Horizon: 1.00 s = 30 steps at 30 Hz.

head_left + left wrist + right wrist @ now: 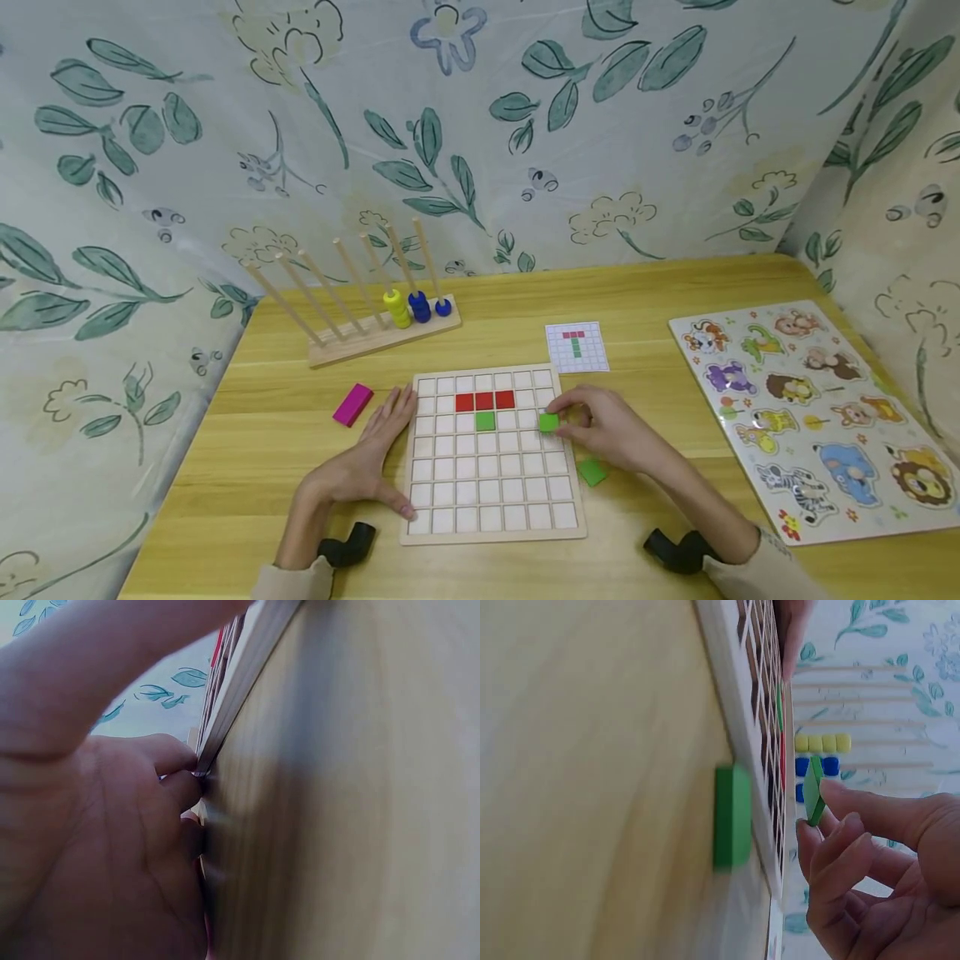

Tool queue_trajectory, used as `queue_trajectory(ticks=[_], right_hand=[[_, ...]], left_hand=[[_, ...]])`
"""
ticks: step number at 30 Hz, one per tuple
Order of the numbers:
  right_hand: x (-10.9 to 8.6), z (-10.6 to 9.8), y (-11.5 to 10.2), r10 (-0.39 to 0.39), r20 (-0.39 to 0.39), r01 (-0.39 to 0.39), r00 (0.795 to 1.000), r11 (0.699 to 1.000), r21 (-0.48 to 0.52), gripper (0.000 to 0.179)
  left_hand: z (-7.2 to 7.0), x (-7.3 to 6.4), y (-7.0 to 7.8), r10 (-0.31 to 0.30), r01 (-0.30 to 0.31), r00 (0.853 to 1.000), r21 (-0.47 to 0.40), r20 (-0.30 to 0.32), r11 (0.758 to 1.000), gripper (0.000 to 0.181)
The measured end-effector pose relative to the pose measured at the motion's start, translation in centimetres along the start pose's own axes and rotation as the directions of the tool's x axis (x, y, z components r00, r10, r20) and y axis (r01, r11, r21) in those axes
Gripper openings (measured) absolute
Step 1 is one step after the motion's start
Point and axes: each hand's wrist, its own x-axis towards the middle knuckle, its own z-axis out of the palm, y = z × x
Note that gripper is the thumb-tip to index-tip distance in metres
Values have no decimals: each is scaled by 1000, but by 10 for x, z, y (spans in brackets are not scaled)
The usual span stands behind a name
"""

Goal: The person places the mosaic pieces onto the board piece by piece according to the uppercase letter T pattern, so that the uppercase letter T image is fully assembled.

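A wooden grid board (495, 536) with white squares lies on the table. Three red tiles (484, 402) form a row near its top, and one green tile (486, 421) sits under the middle one. My right hand (611, 425) pinches another green square tile (814, 793) between thumb and fingertips, above the board's right side. Just off the right edge lies a loose green tile (592, 472). My left hand (360, 467) rests spread along the board's left edge, thumb at the lower-left corner; its fingertips touch the edge in the left wrist view.
Behind the board lies a pattern card (588, 364) with a red and green T. A peg stand (360, 343) with yellow and blue beads stands at the back left. A magenta block (352, 405) lies left of the board, and an animal puzzle (750, 400) on the right.
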Motion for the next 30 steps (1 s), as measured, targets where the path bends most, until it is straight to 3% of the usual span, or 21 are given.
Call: queue_trajectory(ticks=[14, 30], right_hand=[[25, 58, -40, -15, 54, 15, 998, 1000, 5, 17], [29, 72, -45, -14, 16, 15, 1000, 998, -64, 18]], left_hand=[[0, 2, 1, 10, -10, 1000, 2, 9, 1000, 154], [-1, 1, -1, -9, 9, 1000, 11, 15, 1000, 154]])
